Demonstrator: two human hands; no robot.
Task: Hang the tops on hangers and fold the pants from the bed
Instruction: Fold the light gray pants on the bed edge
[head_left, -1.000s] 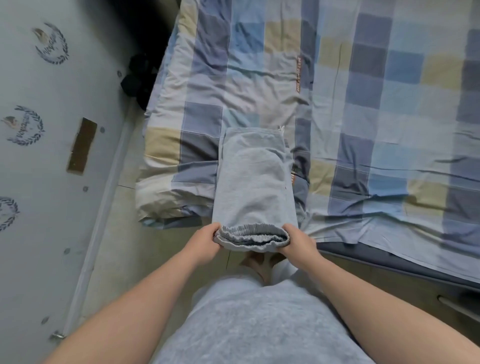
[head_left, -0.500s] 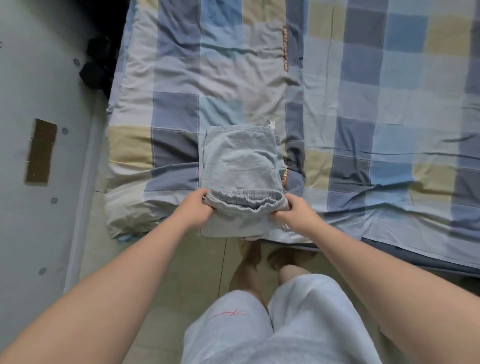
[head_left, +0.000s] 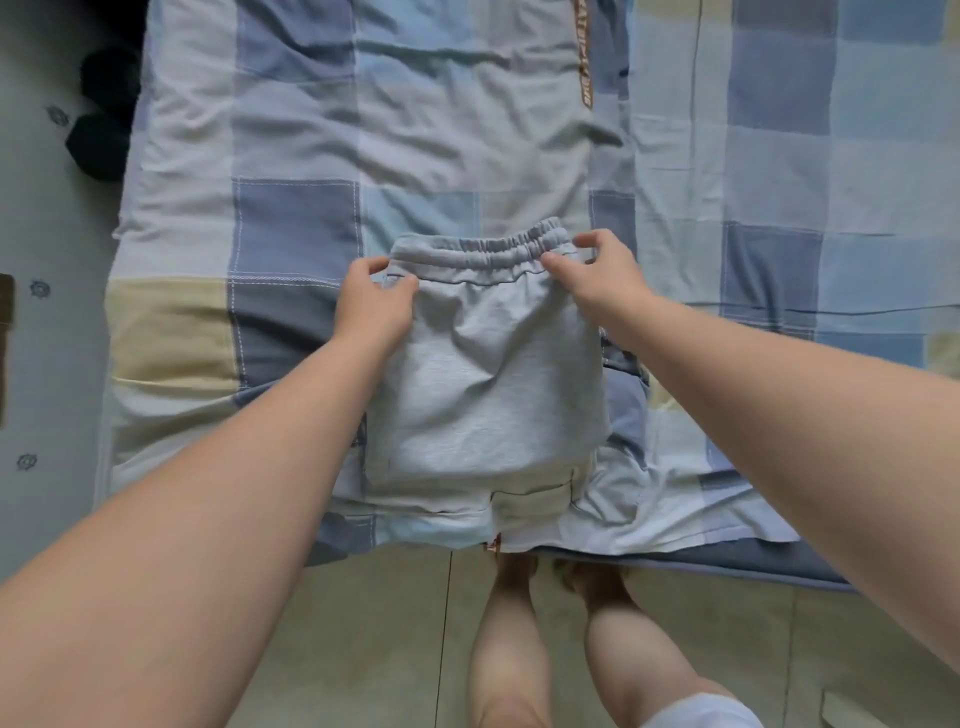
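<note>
Light grey pants (head_left: 483, 374) lie folded into a short rectangle on the near edge of the bed (head_left: 291, 156), which has a blue, cream and grey checked cover. The elastic waistband now lies on the far side of the fold. My left hand (head_left: 375, 306) pinches the waistband's left corner between thumb and fingers. My right hand (head_left: 597, 275) rests on the waistband's right corner, thumb on the cloth and fingers spread over the edge. No tops or hangers are in view.
Black objects (head_left: 106, 119) lie on the floor by the bed's far left corner. A pale patterned wall or panel (head_left: 36, 322) runs along the left. Beige floor tiles (head_left: 363, 649) and my bare legs (head_left: 524, 649) are below the bed edge.
Both hands have carried the waistband end up and over, away from me, folding the pants in half onto the bed. I have leaned closer over the bed.
</note>
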